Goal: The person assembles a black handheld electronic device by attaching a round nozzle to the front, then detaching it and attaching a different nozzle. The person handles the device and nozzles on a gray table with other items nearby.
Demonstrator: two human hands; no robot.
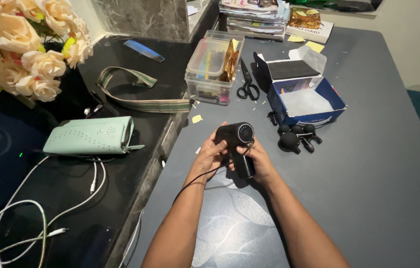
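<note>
Both my hands hold a small black massage gun (pixel 237 139) above the dark grey table (pixel 369 188). My left hand (pixel 211 153) wraps its barrel from the left side. My right hand (pixel 258 161) grips the handle, which points down. The round end with a lit ring faces up toward me. A thin black cord hangs from the device and runs under my left wrist. Several black attachment heads (pixel 297 137) lie on the table just right of my hands, in front of an open blue box (pixel 305 94).
Black scissors (pixel 247 82) and a clear plastic container (pixel 214 67) lie beyond my hands. On the left black counter are a mint pouch (pixel 88 135), a striped strap (pixel 140 101), white cables (pixel 31 213) and cream flowers (pixel 21 39). Stacked magazines (pixel 254 17) sit at the far edge.
</note>
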